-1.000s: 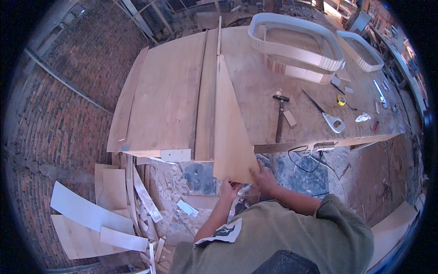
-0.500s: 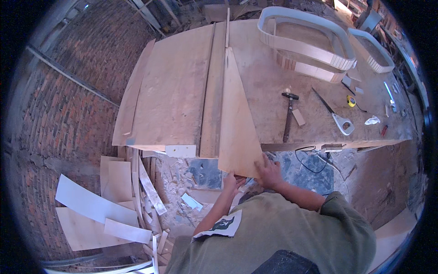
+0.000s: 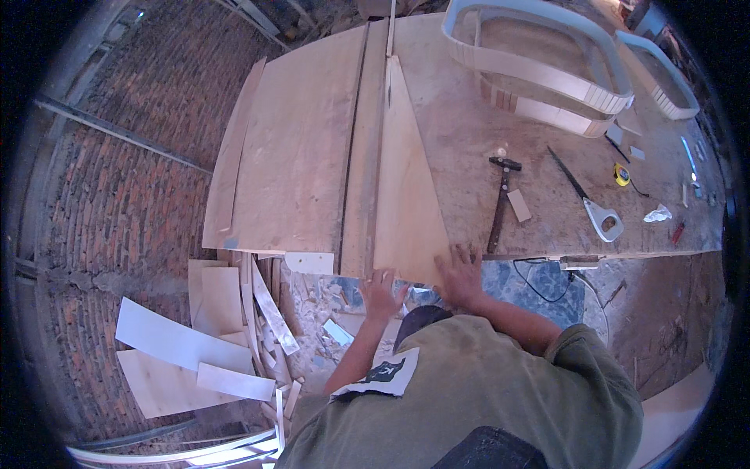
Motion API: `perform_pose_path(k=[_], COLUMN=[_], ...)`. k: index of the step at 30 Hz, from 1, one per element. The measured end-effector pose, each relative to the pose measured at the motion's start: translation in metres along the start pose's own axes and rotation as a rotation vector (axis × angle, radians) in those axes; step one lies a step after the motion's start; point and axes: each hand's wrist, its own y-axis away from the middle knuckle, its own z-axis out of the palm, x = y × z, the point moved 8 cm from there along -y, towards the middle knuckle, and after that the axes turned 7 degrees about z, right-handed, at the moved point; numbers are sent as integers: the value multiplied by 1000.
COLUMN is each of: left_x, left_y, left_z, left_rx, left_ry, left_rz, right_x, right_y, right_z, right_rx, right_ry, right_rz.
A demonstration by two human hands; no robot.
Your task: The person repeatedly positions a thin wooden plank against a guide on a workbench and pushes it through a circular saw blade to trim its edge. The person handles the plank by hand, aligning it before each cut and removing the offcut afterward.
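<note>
A long tapering plywood piece [image 3: 408, 195] lies on the workbench [image 3: 301, 156], its narrow end pointing away from me and its wide end at the near edge. Beside its near left corner is my left hand [image 3: 380, 295], fingers stretched over the edge and thumb apart. My right hand [image 3: 462, 280] rests with spread fingers on its near right corner. Along the left of the piece runs a straight wooden strip [image 3: 363, 172]. What the palms touch is partly hidden.
To the right lie a hammer [image 3: 501, 199], a small wood block [image 3: 519, 205], a handsaw [image 3: 586, 199] and a yellow tape measure [image 3: 621, 174]. Rounded wooden frames [image 3: 547, 74] stand at the far right. Board offcuts [image 3: 183, 340] lean at the lower left, by a brick wall [image 3: 141, 156].
My left hand has shifted left and up, from gripping the plywood's near edge to lying over it. My right hand has spread its fingers. The plywood appears slightly farther forward in view.
</note>
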Motion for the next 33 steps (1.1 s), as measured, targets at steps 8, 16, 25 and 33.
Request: perform_pose_path(k=[8, 16, 25, 33], left_x=[-8, -32, -29, -26], left_y=[-65, -114, -157, -207], left_z=[2, 8, -9, -15], left_rx=[-65, -97, -55, -9], left_ry=[-253, -343, -324, -299], left_rz=[251, 286, 360, 436], right_x=[13, 21, 30, 36], right_y=[-35, -68, -115, -162], right_z=[4, 2, 6, -7], right_rx=[-24, -88, -244, -248], right_ry=[-8, 37, 148, 161], right_rz=[33, 124, 197, 314])
